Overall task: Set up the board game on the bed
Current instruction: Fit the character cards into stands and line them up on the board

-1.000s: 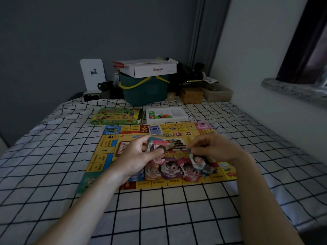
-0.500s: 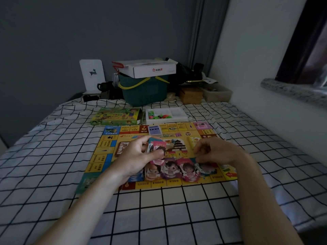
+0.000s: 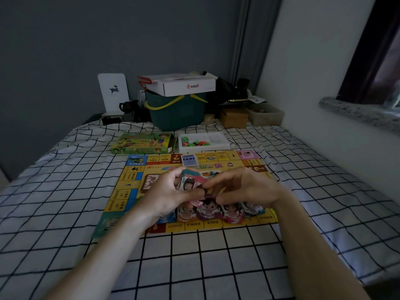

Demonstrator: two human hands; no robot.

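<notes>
Nearest me, a row of character cards (image 3: 208,211) lay face up along the near edge of the game board (image 3: 123,191), spread on the checked bed (image 3: 65,202), I judged so each could be read. Above them my left hand (image 3: 173,191) gripped the remaining stack of cards (image 3: 190,180), while my right hand (image 3: 244,187) pinched its top card, likely to deal it. Beyond sat a blue deck (image 3: 189,159), the tray of pieces (image 3: 203,140) and the game box (image 3: 141,143).

Both bare forearms reached forward from the near edge and met at the centre. The left hand (image 3: 171,192) was curled, thumb pressed across the front. The right hand (image 3: 244,187) was beside it, its fingers (image 3: 211,187) bent and touching the left thumb.
</notes>
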